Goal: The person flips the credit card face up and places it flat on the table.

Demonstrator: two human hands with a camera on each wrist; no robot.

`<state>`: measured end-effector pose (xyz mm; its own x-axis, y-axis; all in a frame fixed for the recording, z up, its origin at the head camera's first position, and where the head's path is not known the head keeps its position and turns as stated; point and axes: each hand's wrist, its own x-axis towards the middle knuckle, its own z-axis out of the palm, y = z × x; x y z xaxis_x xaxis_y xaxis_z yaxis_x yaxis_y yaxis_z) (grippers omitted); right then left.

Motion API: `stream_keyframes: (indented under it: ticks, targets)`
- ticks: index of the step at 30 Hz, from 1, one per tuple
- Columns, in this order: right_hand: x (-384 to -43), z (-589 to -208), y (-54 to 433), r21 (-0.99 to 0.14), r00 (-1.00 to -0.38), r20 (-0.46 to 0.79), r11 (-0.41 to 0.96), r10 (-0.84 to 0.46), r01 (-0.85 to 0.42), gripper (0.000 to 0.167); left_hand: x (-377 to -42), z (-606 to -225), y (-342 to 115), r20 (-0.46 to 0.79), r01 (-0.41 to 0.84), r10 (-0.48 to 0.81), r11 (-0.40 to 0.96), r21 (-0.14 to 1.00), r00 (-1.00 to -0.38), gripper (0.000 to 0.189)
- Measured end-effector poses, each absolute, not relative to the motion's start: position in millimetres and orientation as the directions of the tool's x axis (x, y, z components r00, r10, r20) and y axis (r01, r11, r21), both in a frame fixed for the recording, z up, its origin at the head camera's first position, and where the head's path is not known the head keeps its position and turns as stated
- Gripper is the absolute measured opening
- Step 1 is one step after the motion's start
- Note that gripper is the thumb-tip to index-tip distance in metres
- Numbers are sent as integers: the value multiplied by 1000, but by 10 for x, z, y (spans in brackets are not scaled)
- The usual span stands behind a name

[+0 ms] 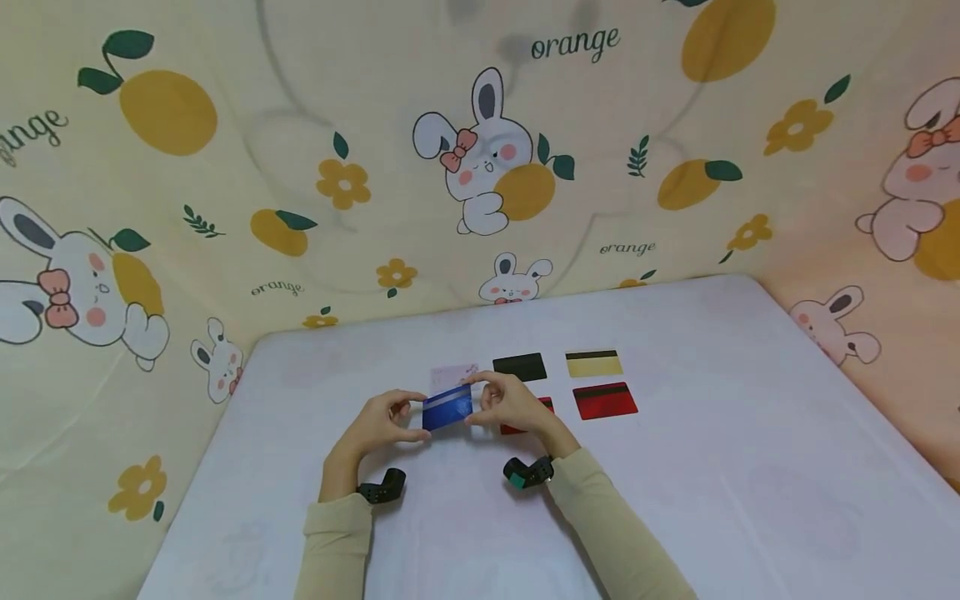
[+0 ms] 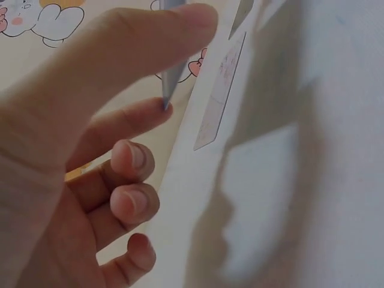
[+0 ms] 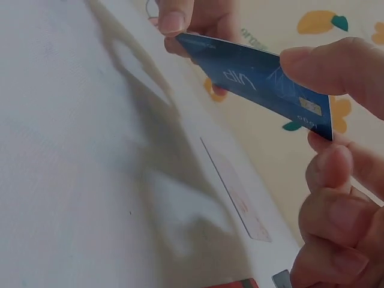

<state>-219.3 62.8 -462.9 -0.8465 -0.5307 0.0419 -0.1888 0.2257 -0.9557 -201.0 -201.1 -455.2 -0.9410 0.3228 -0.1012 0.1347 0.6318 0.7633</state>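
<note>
A blue plastic card point(image 1: 447, 408) is held in the air between both hands, its back with a pale stripe toward the head camera. My left hand point(image 1: 378, 419) pinches its left end between thumb and index finger, the other fingers curled. At the opposite end, my right hand point(image 1: 517, 404) pinches it the same way. From the right wrist, the card's other face point(image 3: 258, 78) shows VIP lettering and a chip. Just behind the hands, a pale pink card point(image 1: 452, 375) lies on the table. One red card point(image 1: 547, 405) is partly hidden by the right hand.
A black card point(image 1: 520, 367), a gold card point(image 1: 594, 364) and a second red card point(image 1: 605, 402) lie flat on the white table point(image 1: 712, 500). Patterned cloth point(image 1: 360, 250) hangs behind and at the sides. Both wrists wear black camera bands.
</note>
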Motion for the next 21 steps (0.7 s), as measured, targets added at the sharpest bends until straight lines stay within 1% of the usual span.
stream_keyframes:
  ticks: [3,11,21]
  targets:
    - [-2195,-4618,602,-953,-850,38,237,-525,-190,58,-2000,-4527,-2023,-102,143,330,640,755,-938,60]
    - [-2196,-4588,562,-950,-862,37,250,-505,-187,58,-1978,-4453,-2001,-10,246,363,652,717,-932,63]
    - [-2156,-4498,524,-909,-870,65,331,-489,-254,56,-1954,-4306,-1769,61,326,402,636,699,-914,65]
